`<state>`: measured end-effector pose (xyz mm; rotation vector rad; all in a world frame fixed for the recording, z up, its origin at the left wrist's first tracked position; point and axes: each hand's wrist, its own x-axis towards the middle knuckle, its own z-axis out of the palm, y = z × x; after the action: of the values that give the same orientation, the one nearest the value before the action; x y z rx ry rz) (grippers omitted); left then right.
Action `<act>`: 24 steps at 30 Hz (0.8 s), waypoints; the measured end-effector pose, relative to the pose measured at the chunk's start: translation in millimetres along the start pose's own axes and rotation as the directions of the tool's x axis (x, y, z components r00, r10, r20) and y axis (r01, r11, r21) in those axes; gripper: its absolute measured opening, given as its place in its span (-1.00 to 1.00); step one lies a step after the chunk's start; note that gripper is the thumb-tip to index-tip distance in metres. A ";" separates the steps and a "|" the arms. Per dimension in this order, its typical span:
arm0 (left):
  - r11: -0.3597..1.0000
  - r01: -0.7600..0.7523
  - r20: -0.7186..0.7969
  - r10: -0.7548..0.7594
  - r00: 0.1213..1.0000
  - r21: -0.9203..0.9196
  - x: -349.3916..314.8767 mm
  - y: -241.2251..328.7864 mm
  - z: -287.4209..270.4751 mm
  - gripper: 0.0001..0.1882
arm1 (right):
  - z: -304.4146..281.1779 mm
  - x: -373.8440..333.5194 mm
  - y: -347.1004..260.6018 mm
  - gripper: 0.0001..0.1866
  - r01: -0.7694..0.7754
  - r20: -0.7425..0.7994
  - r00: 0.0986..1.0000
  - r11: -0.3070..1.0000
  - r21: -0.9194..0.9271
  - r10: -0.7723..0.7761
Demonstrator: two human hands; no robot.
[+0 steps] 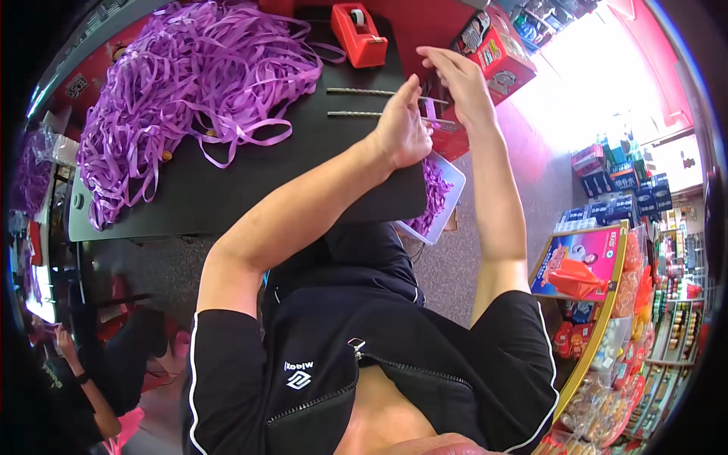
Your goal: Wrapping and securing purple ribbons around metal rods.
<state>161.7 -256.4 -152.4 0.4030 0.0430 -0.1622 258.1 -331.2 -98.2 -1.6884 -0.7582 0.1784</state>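
Observation:
Two long drill bits (pixel 359 92) with spiral grooves lie side by side, reaching over the black table's (pixel 303 182) right edge. A short length of purple ribbon (pixel 431 112) spans them near their right ends. My left hand (pixel 403 129) is beside this ribbon, with one digit raised and the others partly bent; I see nothing held in it. Beyond the bits, to the right, my right hand (pixel 461 82) is open in the air, its fingers stretched toward the left. Below the table edge a pale plastic tub (pixel 452 189) holds crumpled purple ribbon pieces (pixel 433 199).
A large tangled heap of purple ribbon (pixel 205 68) covers the table's far left. A red tape dispenser (pixel 359 36) stands at the back. Farther right are a red carton (pixel 497 57) and packed store shelves (pixel 607 318). Another person (pixel 98 371) sits at lower left.

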 end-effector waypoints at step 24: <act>0.999 -0.038 0.111 0.035 0.993 0.025 1.1 1.8 -6.3 0.02 | 27.3 97.5 24.0 -0.72 -0.436 0.244 0.871 0.900 -0.015 0.427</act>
<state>163.1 -252.4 -157.6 0.4213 -0.0751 -0.1492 329.1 -255.2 -100.5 -1.7981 -0.5350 0.7207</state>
